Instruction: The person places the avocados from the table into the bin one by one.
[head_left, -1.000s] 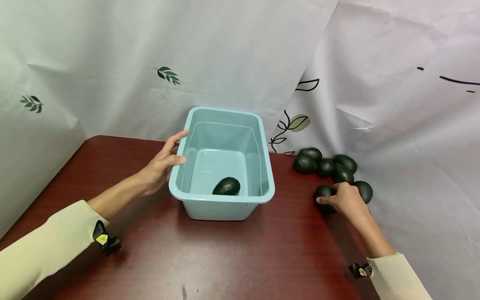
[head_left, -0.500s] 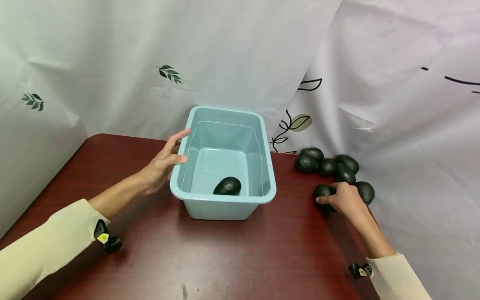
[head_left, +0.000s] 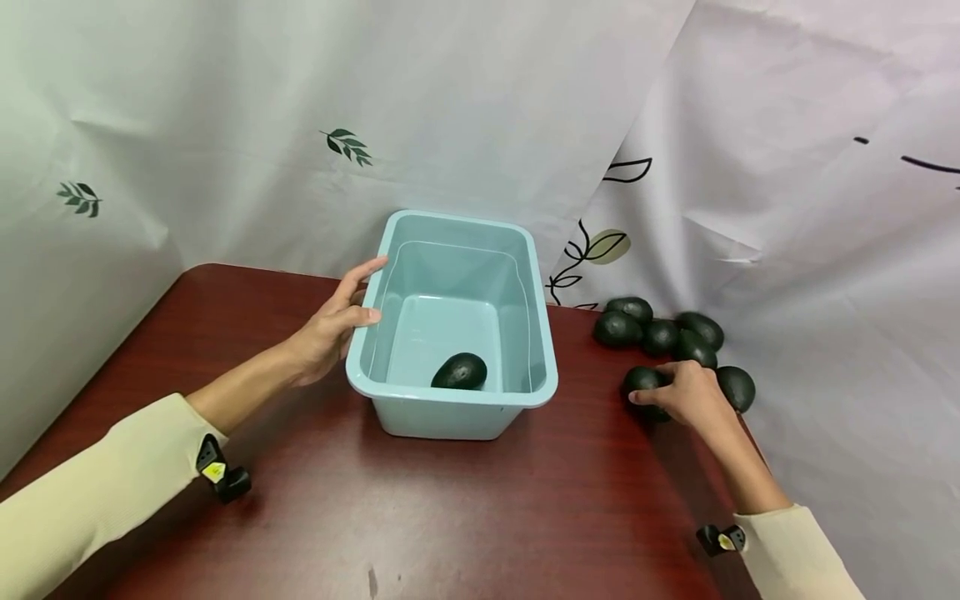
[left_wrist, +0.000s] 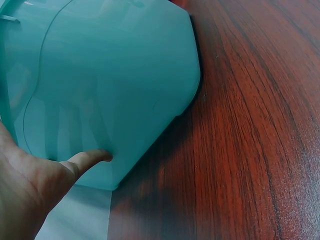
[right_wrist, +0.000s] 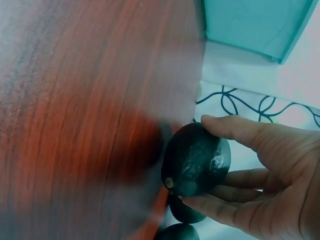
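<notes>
In the head view, a light blue plastic basin (head_left: 450, 425) stands on the table, holding one dark green avocado (head_left: 461, 372) near its front wall. My left hand (head_left: 330, 333) grips the basin's left rim, thumb and forefinger over the edge. In the left wrist view a finger (left_wrist: 92, 159) lies against the basin's outer wall. To the right, my right hand (head_left: 693, 396) holds another avocado (head_left: 641, 382) between thumb and fingers. The right wrist view shows this avocado (right_wrist: 195, 160) close over the tabletop, its stem end visible.
Several more avocados (head_left: 617, 329) lie clustered at the table's back right, with one avocado (head_left: 737, 388) just behind my right hand. A pale curtain (head_left: 480, 108) with leaf prints hangs along the back and right edges of the reddish-brown table (head_left: 465, 517).
My right hand has shifted slightly left with its avocado, away from the avocado behind it. The head view has drifted a little. My left hand keeps its grip on the basin.
</notes>
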